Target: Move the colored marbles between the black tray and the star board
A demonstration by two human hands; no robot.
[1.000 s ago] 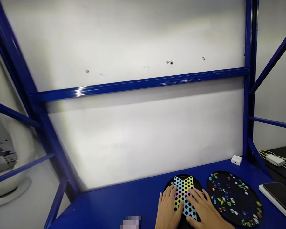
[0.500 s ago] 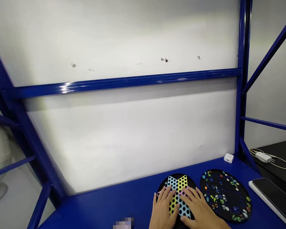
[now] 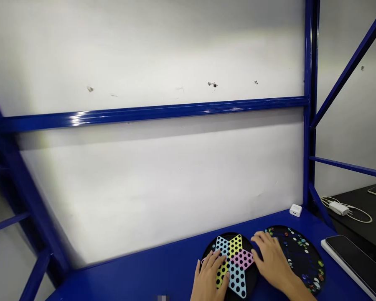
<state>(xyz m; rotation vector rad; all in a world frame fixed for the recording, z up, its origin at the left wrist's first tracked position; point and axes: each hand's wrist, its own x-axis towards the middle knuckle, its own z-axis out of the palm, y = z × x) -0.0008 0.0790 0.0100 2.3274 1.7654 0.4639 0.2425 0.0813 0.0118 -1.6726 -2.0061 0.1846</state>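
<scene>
A star-shaped Chinese checkers board [image 3: 238, 276], with blue, yellow and pink points full of dark holes, lies in a round black tray [image 3: 253, 281]. Across its left side rests my left hand [image 3: 209, 279], fingers spread and covering part of the star. My right hand [image 3: 272, 260] is off the board, over the gap between it and a second round black tray [image 3: 297, 260]. Its thumb and fingers are apart and I see nothing between them. Colourful glass marbles [image 3: 302, 242] are scattered in that second tray, some hidden behind the right hand and forearm.
A phone [image 3: 357, 259] lies on a white box at the right of the blue table [image 3: 138, 276]. Near the back corner sits a white charger block [image 3: 295, 210]. Blue frame posts and a crossbar [image 3: 150, 113] stand before the white wall. A cabled charger [image 3: 339, 207] lies on a black surface.
My right hand has lifted off the star board and moved right, toward the marble tray. My left hand stays on the board. The view has shifted slightly.
</scene>
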